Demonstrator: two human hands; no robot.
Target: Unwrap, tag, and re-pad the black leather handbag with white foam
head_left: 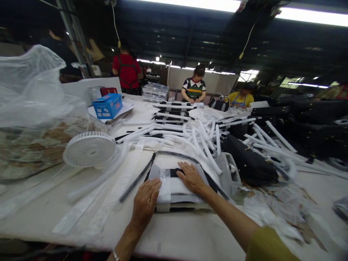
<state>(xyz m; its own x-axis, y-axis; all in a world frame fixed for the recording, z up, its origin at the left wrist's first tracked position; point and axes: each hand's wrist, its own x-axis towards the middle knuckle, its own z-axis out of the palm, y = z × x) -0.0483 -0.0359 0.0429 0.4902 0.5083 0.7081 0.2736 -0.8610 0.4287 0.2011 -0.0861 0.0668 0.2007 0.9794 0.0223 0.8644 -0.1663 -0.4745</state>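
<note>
A flat black item wrapped in white foam sheet (178,188) lies on the white table (174,235) in front of me. My left hand (145,203) rests on its left edge with the fingers curled over the wrap and a clear tape strip. My right hand (191,177) lies flat on its top, fingers stretched out. A thin black strap (137,179) runs along the table to the left of the wrapped item.
A small white fan (89,148) and a clear plastic bag of material (32,108) sit at left, a blue box (108,105) behind. White foam tubes (195,139), a black bag (248,161) and a tape dispenser (230,174) crowd the right. Three people work at the far end.
</note>
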